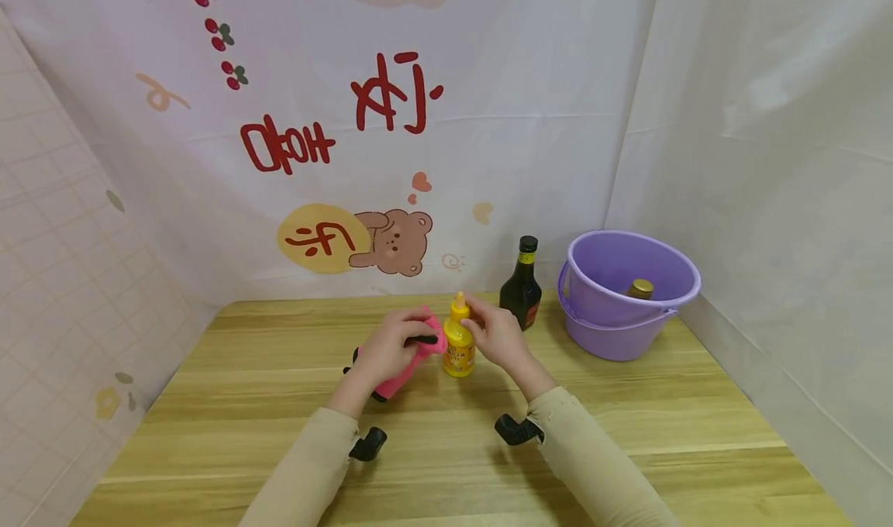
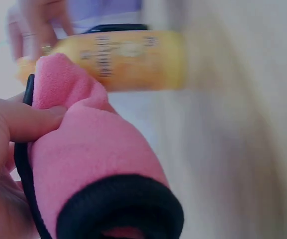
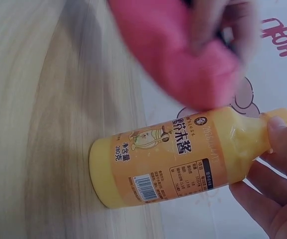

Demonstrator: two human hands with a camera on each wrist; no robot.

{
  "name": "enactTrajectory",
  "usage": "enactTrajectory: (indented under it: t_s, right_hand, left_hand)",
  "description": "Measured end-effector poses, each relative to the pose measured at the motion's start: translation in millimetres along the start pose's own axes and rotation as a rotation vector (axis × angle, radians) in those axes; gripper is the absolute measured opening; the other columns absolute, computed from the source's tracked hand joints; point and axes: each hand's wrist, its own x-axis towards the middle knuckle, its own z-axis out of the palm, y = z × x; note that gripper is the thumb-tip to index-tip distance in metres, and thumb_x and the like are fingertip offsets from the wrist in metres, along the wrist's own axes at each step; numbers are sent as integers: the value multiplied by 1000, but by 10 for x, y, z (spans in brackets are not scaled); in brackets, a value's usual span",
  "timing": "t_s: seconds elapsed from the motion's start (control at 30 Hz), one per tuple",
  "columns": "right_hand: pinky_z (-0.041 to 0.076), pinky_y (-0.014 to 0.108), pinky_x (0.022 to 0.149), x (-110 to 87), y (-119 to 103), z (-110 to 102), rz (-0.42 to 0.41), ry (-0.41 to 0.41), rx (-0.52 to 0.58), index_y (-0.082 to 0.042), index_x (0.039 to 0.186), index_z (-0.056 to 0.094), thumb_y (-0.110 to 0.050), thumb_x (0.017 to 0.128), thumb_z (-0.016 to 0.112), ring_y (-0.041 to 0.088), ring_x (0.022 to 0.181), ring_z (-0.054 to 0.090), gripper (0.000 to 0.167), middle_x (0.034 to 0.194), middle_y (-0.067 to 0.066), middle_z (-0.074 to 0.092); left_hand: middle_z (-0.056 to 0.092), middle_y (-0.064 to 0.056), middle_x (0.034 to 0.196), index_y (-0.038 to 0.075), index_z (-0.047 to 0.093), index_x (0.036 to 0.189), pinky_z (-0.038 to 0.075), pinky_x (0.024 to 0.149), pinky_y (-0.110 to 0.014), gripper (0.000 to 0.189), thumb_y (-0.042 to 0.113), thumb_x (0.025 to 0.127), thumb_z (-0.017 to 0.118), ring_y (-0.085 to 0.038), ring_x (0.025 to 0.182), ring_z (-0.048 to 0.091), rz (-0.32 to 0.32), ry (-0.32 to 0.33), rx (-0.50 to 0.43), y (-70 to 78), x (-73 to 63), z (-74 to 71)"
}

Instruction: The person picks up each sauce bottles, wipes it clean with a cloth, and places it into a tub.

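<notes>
Bucket (image 1: 614, 342) stands right of the 2 grips. Pink cloth (image 2: 101, 139), pinched in the left hand (image 1: 391, 346), seems, through blur, to touch the upright yellow bottle (image 1: 458, 354) just right of that grip; the nearer right hand (image 1: 504, 336) holds its neck.

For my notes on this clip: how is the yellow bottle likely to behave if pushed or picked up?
The yellow bottle would probably tip if pushed near the top, being taller than wide. Its rounded body suggests it could roll if laid on the table. Its smooth, shiny surface may feel somewhat slippery.
</notes>
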Motion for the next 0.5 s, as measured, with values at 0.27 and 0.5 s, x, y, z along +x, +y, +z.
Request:
enactTrajectory:
  t_s: [0.27,0.5]
  right_hand:
    - [58,39,78,16,21,-10,3,-7,4,-6,134,62,-10,92,70,24,87,70,43,105,12,73]
    - [58,39,79,6,29,-1,-9,-16,13,-7,135,61,-11,92,70,25,90,70,44,107,13,73]
  left_hand:
    - [64,-11,126,11,80,101,49,96,-48,30,-9,78,76,-36,115,57,139,182,14,202,179,-140]
    - [65,-13,123,9,80,98,48,96,-50,31,-12,76,75,-37,112,57,128,153,-14,195,138,7]
